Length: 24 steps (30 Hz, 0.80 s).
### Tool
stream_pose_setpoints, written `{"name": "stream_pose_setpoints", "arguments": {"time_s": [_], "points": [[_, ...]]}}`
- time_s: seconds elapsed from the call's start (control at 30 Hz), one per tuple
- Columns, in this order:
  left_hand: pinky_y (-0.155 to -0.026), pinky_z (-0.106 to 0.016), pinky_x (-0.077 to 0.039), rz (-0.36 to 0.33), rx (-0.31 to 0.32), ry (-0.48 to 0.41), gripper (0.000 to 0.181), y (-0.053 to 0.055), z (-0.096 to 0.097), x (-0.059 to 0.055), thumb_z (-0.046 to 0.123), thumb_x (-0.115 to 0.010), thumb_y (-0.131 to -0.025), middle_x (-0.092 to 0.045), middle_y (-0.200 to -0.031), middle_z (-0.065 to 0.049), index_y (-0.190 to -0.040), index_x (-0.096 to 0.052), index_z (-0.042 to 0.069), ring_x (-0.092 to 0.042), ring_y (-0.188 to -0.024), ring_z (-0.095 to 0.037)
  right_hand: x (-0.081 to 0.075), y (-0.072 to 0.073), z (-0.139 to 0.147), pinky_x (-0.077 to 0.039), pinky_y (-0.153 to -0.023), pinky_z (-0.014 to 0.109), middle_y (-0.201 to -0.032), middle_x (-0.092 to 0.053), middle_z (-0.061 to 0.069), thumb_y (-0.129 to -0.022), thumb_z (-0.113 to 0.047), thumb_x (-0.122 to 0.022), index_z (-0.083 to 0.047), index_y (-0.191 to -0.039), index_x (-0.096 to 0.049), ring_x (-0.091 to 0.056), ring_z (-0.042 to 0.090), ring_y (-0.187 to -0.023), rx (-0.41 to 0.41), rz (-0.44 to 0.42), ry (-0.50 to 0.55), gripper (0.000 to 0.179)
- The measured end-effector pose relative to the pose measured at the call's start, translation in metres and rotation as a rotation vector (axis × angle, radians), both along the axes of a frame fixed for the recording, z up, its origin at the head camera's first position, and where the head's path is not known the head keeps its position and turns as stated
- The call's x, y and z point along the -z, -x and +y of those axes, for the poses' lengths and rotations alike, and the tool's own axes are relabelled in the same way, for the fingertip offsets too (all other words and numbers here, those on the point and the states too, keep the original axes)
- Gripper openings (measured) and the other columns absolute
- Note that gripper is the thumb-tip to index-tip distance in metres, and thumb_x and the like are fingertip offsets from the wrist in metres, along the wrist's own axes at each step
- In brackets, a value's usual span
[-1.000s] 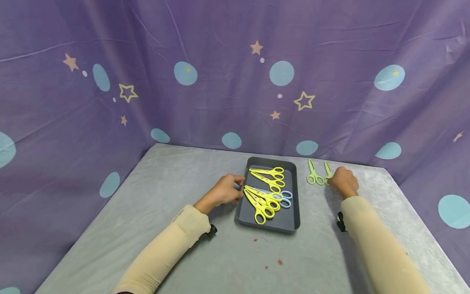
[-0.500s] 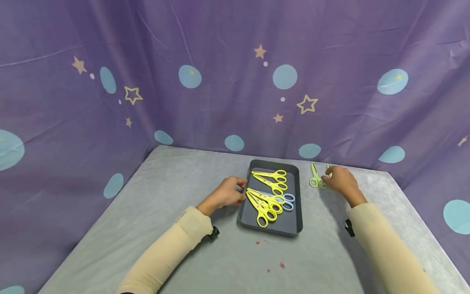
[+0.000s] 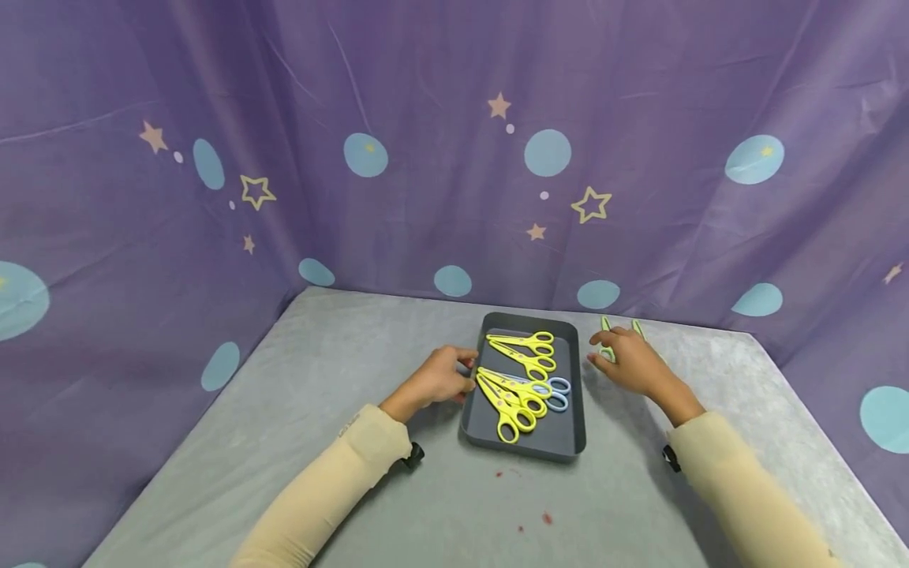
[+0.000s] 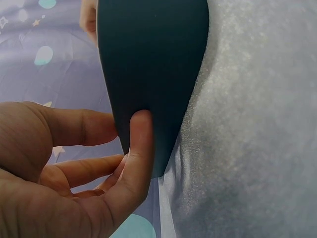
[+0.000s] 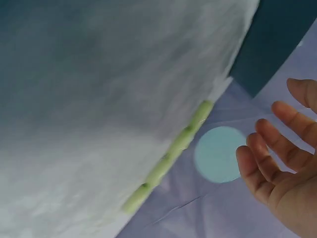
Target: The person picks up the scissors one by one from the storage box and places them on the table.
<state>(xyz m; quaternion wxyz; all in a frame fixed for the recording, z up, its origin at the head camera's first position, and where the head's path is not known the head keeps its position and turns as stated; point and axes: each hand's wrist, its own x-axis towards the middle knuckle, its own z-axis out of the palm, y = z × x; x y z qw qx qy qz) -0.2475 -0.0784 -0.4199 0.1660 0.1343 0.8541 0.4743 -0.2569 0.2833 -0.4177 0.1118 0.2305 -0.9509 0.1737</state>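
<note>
A dark grey tray (image 3: 525, 455) holds several yellow scissors (image 3: 521, 364) and one pair of light blue scissors (image 3: 561, 385). At its left side my left hand (image 3: 440, 376) grips the wall; in the left wrist view, one digit of the left hand (image 4: 84, 168) lies flat on the tray's outer wall (image 4: 153, 54) while others meet the rim. To the tray's right, my right hand (image 3: 628, 363) hovers with fingers spread loosely, holding nothing. It partly covers two pairs of light green scissors (image 3: 605, 323). Green handles (image 5: 168, 161) appear edge-on in the right wrist view.
A grey cloth (image 3: 341, 339) covers the table, with small red spots (image 3: 547, 518) in front of the tray. Behind and at the sides hangs a purple curtain (image 3: 440, 213) printed with stars and dots, close to the table's back edge.
My right hand has lifted off the right-hand green scissors and shifted left towards the tray, with no scissors in it. My left hand stays at the tray's side.
</note>
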Motion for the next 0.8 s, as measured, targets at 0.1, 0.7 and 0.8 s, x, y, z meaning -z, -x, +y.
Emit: {"name": "stream_pose_setpoints", "arguments": {"time_s": [0.1,0.7,0.8], "points": [[-0.063,-0.034,-0.063,0.006,-0.001,0.002,0.061,0.001,-0.001,-0.001,-0.005,-0.067,-0.094,-0.057,-0.133,-0.019,-0.152,-0.048,-0.001,-0.069,-0.073,-0.021,-0.007,-0.003,-0.013,-0.056,-0.083,0.054,-0.108,-0.07,0.018,-0.095,-0.018,-0.074,0.0,-0.115,-0.073,-0.066,0.037,-0.098,-0.014,0.006,-0.018,0.026],[-0.064,-0.036,-0.063,-0.015,-0.002,0.006,0.061,0.001,0.0,-0.001,-0.005,-0.067,-0.094,-0.056,-0.134,-0.017,-0.152,-0.048,0.002,-0.069,-0.073,-0.023,-0.017,-0.019,-0.075,-0.053,-0.091,0.05,-0.115,-0.07,0.01,-0.095,-0.028,-0.077,-0.006,-0.12,-0.073,-0.064,0.028,-0.104,-0.331,-0.003,-0.138,0.034],[-0.064,-0.036,-0.063,-0.017,-0.004,0.012,0.061,0.002,-0.001,-0.001,-0.005,-0.068,-0.094,-0.056,-0.134,-0.017,-0.152,-0.048,0.002,-0.069,-0.072,-0.023,-0.015,-0.018,-0.082,-0.052,-0.094,0.05,-0.118,-0.069,0.008,-0.095,-0.029,-0.076,-0.007,-0.123,-0.073,-0.063,0.028,-0.108,-0.363,-0.034,-0.151,0.035]]}}
